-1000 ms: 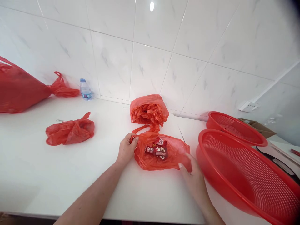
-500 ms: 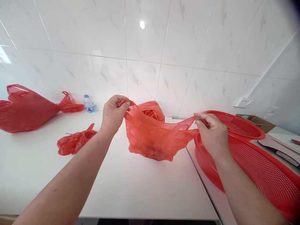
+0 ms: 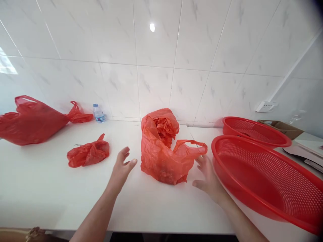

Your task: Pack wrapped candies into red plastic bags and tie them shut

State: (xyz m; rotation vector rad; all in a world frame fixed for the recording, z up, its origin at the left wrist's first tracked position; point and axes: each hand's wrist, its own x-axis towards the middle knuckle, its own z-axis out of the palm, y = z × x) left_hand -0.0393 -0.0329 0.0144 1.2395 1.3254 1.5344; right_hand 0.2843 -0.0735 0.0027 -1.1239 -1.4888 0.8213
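A thin red plastic bag with something dark in its bottom sits on the white counter, its handles loose and spread. Behind it a second red plastic bag lies against the wall, its mouth full of crumpled red plastic. To the left of the front bag, my left hand is open, fingers apart, holding nothing. On the other side my right hand is also open, its fingertips close beneath the bag's right handle; whether they touch it I cannot tell. What the front bag contains cannot be made out.
Two red plastic baskets stand at right, one behind the other. A small crumpled red bag, a large full red bag and a water bottle are at left. A cardboard box and wall socket are at far right.
Both hands have let go of the front bag's handles and come down apart, toward me. The bag has dropped from being held stretched to resting on the counter.
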